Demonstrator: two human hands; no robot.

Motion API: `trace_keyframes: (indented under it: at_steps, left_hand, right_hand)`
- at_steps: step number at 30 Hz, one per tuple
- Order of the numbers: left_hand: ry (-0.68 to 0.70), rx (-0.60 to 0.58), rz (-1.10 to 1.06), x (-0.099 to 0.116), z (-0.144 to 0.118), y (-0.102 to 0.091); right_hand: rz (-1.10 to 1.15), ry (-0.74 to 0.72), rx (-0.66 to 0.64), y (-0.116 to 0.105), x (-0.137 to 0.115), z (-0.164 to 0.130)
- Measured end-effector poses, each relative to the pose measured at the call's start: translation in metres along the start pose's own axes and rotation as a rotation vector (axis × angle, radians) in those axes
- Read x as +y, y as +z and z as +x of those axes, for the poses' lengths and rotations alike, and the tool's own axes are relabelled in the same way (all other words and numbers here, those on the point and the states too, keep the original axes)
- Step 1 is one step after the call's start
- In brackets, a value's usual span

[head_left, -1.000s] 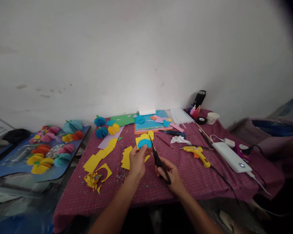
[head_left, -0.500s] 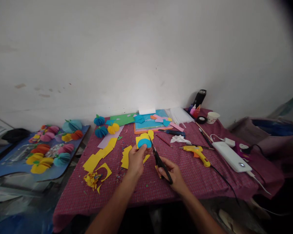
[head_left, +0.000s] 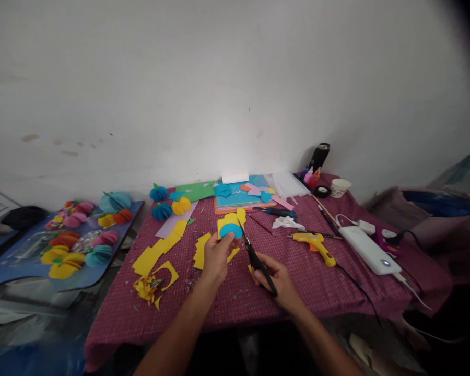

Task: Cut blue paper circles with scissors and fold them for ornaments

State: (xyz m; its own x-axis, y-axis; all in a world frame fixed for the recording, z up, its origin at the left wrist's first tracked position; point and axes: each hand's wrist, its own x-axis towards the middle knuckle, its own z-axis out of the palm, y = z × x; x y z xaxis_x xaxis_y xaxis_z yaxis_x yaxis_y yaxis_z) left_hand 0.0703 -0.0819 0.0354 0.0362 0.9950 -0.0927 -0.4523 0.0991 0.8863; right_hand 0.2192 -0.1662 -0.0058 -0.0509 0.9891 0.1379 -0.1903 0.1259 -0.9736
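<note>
Paper work at a surface [head_left: 223,318] covered in maroon checked cloth. The left hand [head_left: 216,258] is closed in a pinch, thumb uppermost, on a bright blue paper piece with a rounded upper edge [head_left: 229,229]; yellow paper [head_left: 221,223] shows directly behind this piece, above the middle of the cloth. The right hand [head_left: 284,287] is curled around the handles of black-handled metal scissors [head_left: 254,258], whose blades point up and away, beside the right edge of the held paper. How far the blades are parted cannot be told. Near the left hand lie overlapping flat yellow paper pieces [head_left: 200,251]; farther left, a heap of crumpled yellow paper scraps [head_left: 145,290] adjoins a curved yellow paper offcut [head_left: 173,275]. Right of the scissors, a yellow glue gun with a black cord [head_left: 312,240] lies near a crumpled white tissue [head_left: 285,222].
</note>
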Motion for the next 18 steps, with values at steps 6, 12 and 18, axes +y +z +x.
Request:
trace_keyframes:
  at_steps: [6,12,18]
  left_hand:
    - [0.026,-0.032,0.104,-0.0016,0.0028,-0.0078]
    - [0.045,-0.068,0.139,0.0016,0.0019,-0.0089]
    - [0.059,-0.059,0.149,-0.0001,0.0016,-0.0082]
  right_hand:
    - [-0.005,0.029,-0.011,-0.0056,-0.0025,-0.0037]
    - [0.067,0.034,-0.002,-0.0079,-0.0007,-0.0056]
    - [0.132,0.007,-0.007,-0.0032,0.0030,-0.0043]
